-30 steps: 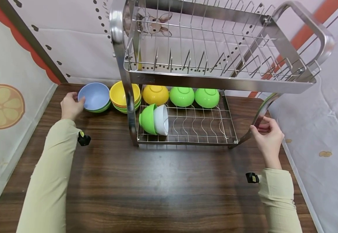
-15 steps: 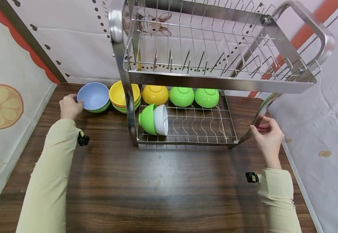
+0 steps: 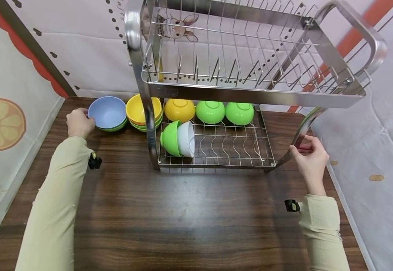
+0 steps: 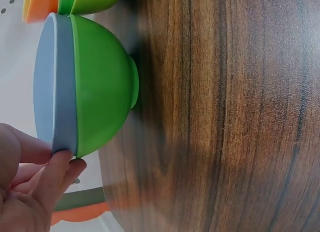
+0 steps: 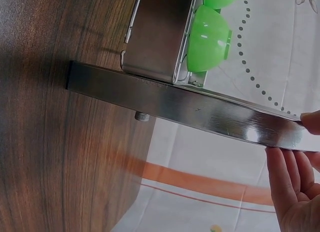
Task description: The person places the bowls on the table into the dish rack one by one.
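My left hand point(image 3: 80, 123) is at the far left, its thumb and fingers pinching the near-left rim of a blue bowl point(image 3: 107, 111). That blue bowl sits nested in a green bowl point(image 4: 102, 86), which stands on the table. Beside them is a stack of bowls with a yellow one point(image 3: 136, 109) on top, partly behind the rack's left leg. On the other side, my right hand point(image 3: 312, 160) holds the curved right leg of the metal dish rack point(image 5: 215, 111) between thumb and fingers.
On the rack's lower tier, a yellow bowl point(image 3: 179, 110) and two green bowls point(image 3: 210, 113) lie upside down at the back. A green bowl point(image 3: 170, 139) and a white bowl point(image 3: 186, 140) stand sideways in front. The upper tier point(image 3: 250, 92) overhangs them. Fabric walls flank the wooden table point(image 3: 182, 222).
Very little differs. The head view drifts slightly, and my left hand shifts a touch to the left at the bowl's rim. My right hand stays on the rack leg.
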{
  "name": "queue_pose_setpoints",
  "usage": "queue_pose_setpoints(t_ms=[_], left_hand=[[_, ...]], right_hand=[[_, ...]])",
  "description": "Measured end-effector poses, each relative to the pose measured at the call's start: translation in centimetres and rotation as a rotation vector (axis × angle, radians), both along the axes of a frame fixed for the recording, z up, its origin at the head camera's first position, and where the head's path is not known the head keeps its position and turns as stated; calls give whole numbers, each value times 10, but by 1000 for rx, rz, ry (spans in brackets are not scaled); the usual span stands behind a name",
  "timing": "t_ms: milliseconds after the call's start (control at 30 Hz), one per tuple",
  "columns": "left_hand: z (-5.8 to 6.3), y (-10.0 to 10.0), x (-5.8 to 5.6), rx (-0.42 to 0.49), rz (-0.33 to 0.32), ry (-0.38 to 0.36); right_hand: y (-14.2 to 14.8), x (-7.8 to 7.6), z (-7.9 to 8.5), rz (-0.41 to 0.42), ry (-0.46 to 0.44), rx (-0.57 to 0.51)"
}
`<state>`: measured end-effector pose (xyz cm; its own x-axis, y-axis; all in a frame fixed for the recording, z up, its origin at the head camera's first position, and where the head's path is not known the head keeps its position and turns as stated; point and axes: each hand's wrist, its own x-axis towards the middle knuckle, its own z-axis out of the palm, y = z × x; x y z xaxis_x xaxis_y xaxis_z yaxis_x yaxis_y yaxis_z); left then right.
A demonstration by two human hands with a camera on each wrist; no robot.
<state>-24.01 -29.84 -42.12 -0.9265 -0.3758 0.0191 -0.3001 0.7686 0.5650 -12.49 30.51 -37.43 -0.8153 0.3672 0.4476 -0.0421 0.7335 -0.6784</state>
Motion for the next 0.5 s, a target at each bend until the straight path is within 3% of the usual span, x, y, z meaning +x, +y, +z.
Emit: queue_pose_setpoints(t_ms=[200,500], left_hand=[[5,3,0,16,8,-7],[10,7,3,11,33,65]], right_hand=[[-1,0,1,-3,-10,2],[0,0,1,-2,-9,1]])
